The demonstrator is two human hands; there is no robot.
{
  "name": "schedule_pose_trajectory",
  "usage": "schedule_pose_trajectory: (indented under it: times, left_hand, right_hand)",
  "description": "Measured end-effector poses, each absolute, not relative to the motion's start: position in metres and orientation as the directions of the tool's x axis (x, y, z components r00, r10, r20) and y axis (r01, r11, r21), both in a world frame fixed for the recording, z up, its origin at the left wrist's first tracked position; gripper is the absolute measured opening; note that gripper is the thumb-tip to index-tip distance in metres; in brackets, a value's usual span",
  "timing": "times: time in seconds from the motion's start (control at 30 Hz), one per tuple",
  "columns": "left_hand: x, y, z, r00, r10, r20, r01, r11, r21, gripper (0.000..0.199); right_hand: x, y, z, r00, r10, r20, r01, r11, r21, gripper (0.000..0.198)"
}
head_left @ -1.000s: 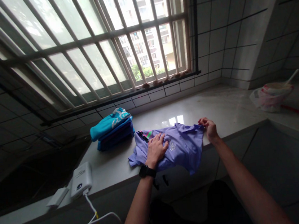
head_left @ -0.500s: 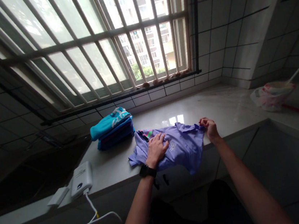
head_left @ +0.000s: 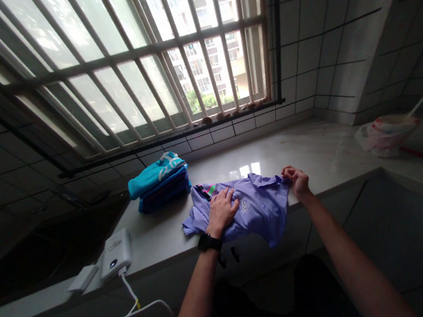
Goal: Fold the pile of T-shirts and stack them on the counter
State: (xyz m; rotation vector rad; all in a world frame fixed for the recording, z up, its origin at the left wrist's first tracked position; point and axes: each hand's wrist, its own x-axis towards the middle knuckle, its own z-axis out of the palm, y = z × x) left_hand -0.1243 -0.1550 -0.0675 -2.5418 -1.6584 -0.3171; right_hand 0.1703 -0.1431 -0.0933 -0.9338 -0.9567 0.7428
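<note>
A purple T-shirt with a small white print lies crumpled on the counter, its lower part hanging over the front edge. My left hand, with a black watch at the wrist, rests flat on the shirt, fingers stretched out. At the shirt's right end my right hand pinches a corner of the fabric. A patch of dark, pink and green pattern shows by the shirt's upper left. Behind and to the left sits a stack of folded clothes, bright turquoise on top, darker blue below.
A white power bank with a white cable lies at the counter's left, beside a small white block. On the right stands a bowl in a plastic bag. A barred window is behind the counter.
</note>
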Motion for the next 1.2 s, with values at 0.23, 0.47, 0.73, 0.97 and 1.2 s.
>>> schedule_pose_trajectory:
  times: [0.23, 0.47, 0.73, 0.97, 1.2]
  left_hand:
    - [-0.125, -0.154, -0.068, 0.389, 0.893, 0.224, 0.913, -0.407, 0.037, 0.048]
    - [-0.123, -0.156, -0.066, 0.382, 0.902, 0.2, 0.917, -0.397, 0.04, 0.05]
    - [-0.12, -0.167, -0.054, 0.4, 0.914, 0.075, 0.912, -0.405, 0.072, 0.06]
    - [-0.111, -0.216, -0.036, 0.467, 0.88, 0.082, 0.879, -0.472, 0.07, 0.035]
    - [-0.121, -0.231, 0.021, 0.557, 0.823, -0.108, 0.818, -0.522, 0.243, 0.035]
  right_hand:
    - [0.169, -0.141, -0.093, 0.397, 0.873, 0.283, -0.203, 0.384, -0.901, 0.011]
    - [0.17, -0.14, -0.095, 0.397, 0.878, 0.267, -0.225, 0.375, -0.899, 0.012]
    - [0.165, -0.14, -0.093, 0.447, 0.871, 0.203, -0.252, 0.34, -0.906, 0.027]
    - [0.164, -0.14, -0.091, 0.461, 0.876, 0.143, -0.3, 0.306, -0.903, 0.038]
    - [0.165, -0.14, -0.09, 0.482, 0.849, 0.215, -0.164, 0.329, -0.93, 0.038]
